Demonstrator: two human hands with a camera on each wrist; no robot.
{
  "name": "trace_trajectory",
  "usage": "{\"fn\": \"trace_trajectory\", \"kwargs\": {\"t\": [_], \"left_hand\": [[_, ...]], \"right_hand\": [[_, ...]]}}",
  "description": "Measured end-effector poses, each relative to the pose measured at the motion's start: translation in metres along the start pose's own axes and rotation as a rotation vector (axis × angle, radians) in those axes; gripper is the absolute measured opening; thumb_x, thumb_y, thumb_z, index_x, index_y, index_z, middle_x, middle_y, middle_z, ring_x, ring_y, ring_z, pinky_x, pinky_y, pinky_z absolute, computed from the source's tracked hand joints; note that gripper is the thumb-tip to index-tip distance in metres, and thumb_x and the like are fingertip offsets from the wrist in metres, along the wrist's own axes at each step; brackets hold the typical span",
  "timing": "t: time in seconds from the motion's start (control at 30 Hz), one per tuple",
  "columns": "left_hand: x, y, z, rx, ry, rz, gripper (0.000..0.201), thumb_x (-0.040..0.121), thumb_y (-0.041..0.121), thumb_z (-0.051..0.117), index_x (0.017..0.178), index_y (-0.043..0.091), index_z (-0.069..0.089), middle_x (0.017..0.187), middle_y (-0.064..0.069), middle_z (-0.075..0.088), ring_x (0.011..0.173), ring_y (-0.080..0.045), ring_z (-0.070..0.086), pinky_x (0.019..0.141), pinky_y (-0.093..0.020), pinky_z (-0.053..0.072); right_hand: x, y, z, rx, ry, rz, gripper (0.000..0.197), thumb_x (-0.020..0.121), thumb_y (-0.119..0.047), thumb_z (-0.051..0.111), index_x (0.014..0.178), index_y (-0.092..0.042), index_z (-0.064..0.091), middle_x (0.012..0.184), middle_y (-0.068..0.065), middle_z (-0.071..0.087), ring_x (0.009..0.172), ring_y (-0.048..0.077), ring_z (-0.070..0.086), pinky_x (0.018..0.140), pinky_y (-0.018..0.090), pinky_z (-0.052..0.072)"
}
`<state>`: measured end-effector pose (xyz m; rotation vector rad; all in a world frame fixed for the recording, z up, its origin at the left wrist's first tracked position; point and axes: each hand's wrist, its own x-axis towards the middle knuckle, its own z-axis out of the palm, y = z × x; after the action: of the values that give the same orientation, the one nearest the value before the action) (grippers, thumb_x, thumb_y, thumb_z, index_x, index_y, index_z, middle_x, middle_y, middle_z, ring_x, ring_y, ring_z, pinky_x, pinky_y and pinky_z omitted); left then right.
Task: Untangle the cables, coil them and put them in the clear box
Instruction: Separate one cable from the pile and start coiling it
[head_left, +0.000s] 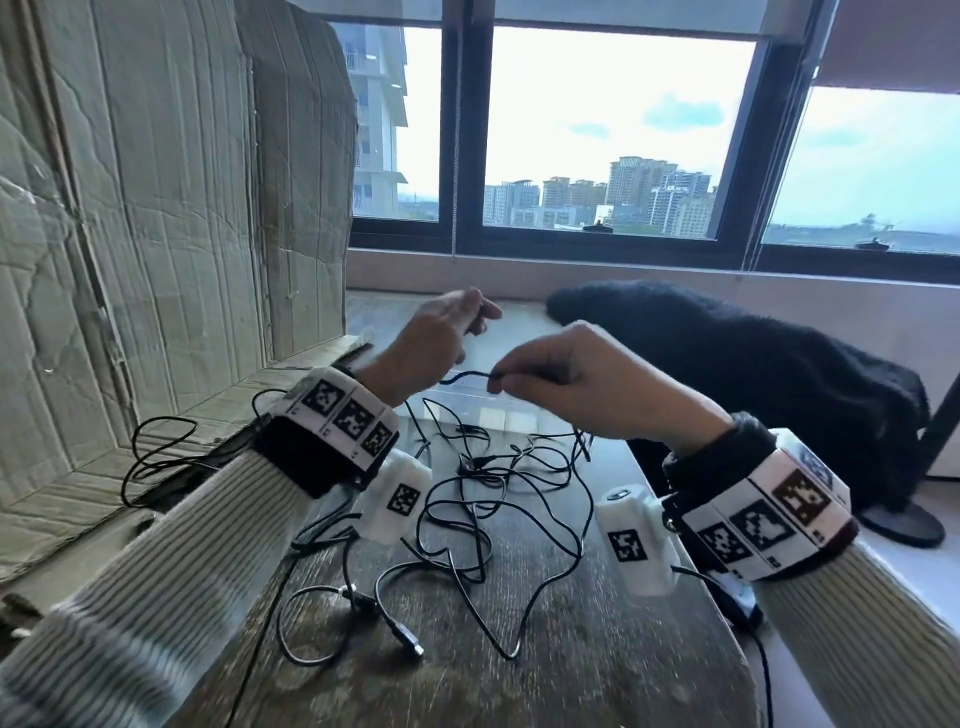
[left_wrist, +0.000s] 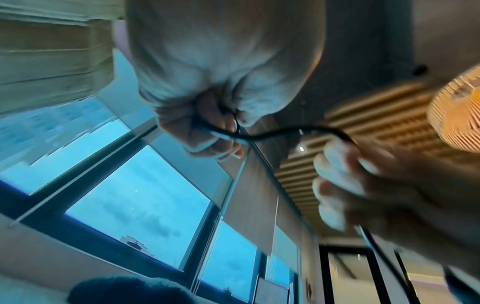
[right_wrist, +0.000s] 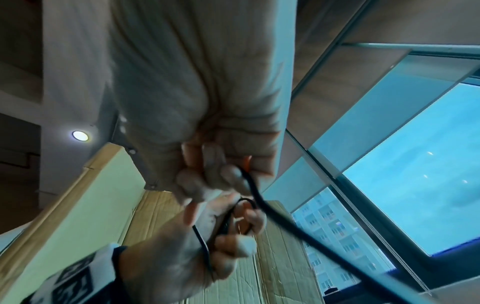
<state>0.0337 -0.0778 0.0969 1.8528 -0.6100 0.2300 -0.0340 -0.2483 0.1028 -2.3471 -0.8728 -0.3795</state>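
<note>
Several thin black cables (head_left: 493, 493) lie tangled on the dark wooden table (head_left: 597, 675); one ends in a USB plug (head_left: 410, 642). Behind the tangle stands the clear box (head_left: 467, 408), partly hidden by my hands. My left hand (head_left: 480, 319) is raised and grips one black cable (left_wrist: 272, 134) in its curled fingers (left_wrist: 207, 127). My right hand (head_left: 496, 383) pinches the same cable a little to the right and lower. The short stretch (head_left: 465, 375) between the hands sags. In the right wrist view my right fingertips (right_wrist: 233, 176) clamp the cable (right_wrist: 262, 201), which loops round the left hand (right_wrist: 228, 232).
A large creased cardboard box (head_left: 156, 234) stands along the left side. A black fuzzy garment (head_left: 753, 374) lies at the right beside a black round stand base (head_left: 904, 525). Behind the table are the sill and window (head_left: 613, 130).
</note>
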Motion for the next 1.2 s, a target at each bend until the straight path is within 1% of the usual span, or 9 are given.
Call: {"fn": "trace_trajectory", "kwargs": {"t": [0.2,0.3,0.47,0.63,0.73,0.83,0.93,1.07,1.2], "left_hand": [[-0.013,0.009,0.006,0.079,-0.198,-0.022,0.067,0.100,0.047,0.015,0.082,0.007,0.066,0.071,-0.003,0.054,0.046,-0.005,0.036,0.040,-0.010,0.030],[-0.015,0.010,0.007,0.102,-0.326,0.005,0.045,0.098,0.039,0.041,0.075,0.009,0.064,0.057,0.005,0.050,0.043,-0.003,0.037,0.041,-0.012,0.030],[-0.006,0.002,0.009,-0.371,-0.223,-0.019,0.035,0.101,0.026,0.040,0.072,0.010,0.050,0.051,0.007,0.041,0.048,-0.008,0.045,0.060,-0.023,0.051],[0.007,-0.008,0.007,-0.759,0.014,-0.082,0.039,0.103,0.034,0.032,0.074,0.013,0.047,0.111,-0.010,0.067,0.107,-0.020,0.065,0.088,-0.045,0.054],[0.015,-0.008,0.006,-0.920,0.035,-0.123,0.045,0.104,0.038,0.021,0.076,0.014,0.047,0.125,-0.013,0.063,0.115,-0.024,0.062,0.092,-0.043,0.052],[0.017,-0.004,0.009,-1.060,0.063,-0.117,0.051,0.104,0.038,0.015,0.086,0.007,0.052,0.108,-0.009,0.071,0.107,-0.022,0.066,0.092,-0.047,0.052],[0.021,-0.002,0.008,-1.261,0.121,-0.183,0.046,0.103,0.038,0.021,0.079,0.010,0.048,0.065,-0.002,0.060,0.067,-0.013,0.067,0.077,-0.048,0.058],[0.030,-0.014,0.008,-0.678,0.277,-0.130,0.031,0.105,0.033,0.027,0.096,0.011,0.047,0.061,0.005,0.045,0.038,-0.001,0.037,0.037,-0.016,0.034],[0.024,-0.041,0.013,0.145,0.097,0.133,0.052,0.102,0.045,0.019,0.088,0.018,0.061,0.069,0.005,0.055,0.045,0.006,0.045,0.052,-0.023,0.036]], "right_hand": [[0.017,0.011,-0.006,0.110,0.384,0.038,0.007,0.084,-0.018,0.071,0.082,-0.013,0.075,0.074,-0.005,0.071,0.062,0.003,0.062,0.062,0.023,0.052],[0.019,0.016,-0.002,0.279,0.443,0.165,0.008,0.082,-0.015,0.074,0.081,-0.008,0.070,0.072,0.001,0.066,0.056,0.003,0.058,0.050,0.020,0.049],[0.015,0.031,-0.002,0.452,0.461,0.286,0.013,0.087,-0.020,0.069,0.087,-0.008,0.064,0.063,0.002,0.055,0.046,0.007,0.043,0.039,0.020,0.035],[0.009,0.044,0.002,0.475,0.536,0.278,0.014,0.090,-0.020,0.065,0.083,-0.008,0.067,0.063,0.002,0.062,0.045,0.009,0.041,0.044,0.022,0.035],[0.006,0.048,0.008,0.431,0.535,0.220,0.011,0.089,-0.019,0.067,0.084,-0.011,0.073,0.061,-0.004,0.061,0.050,0.005,0.046,0.048,0.018,0.039],[0.006,0.056,0.021,0.284,0.444,0.208,0.015,0.091,-0.016,0.064,0.100,-0.016,0.075,0.060,-0.008,0.065,0.048,0.001,0.050,0.050,0.018,0.041],[0.004,0.061,0.037,0.161,0.236,0.234,0.021,0.093,-0.030,0.060,0.109,-0.028,0.072,0.054,-0.004,0.066,0.056,0.021,0.065,0.059,0.034,0.055],[-0.002,0.048,0.041,0.034,-0.042,0.187,0.024,0.094,-0.029,0.059,0.105,-0.014,0.075,0.048,-0.009,0.044,0.041,0.004,0.033,0.045,0.011,0.029],[-0.002,0.025,0.019,-0.072,-0.028,0.074,0.018,0.091,-0.020,0.062,0.089,-0.010,0.076,0.059,-0.015,0.058,0.049,0.000,0.050,0.053,0.011,0.039]]}}
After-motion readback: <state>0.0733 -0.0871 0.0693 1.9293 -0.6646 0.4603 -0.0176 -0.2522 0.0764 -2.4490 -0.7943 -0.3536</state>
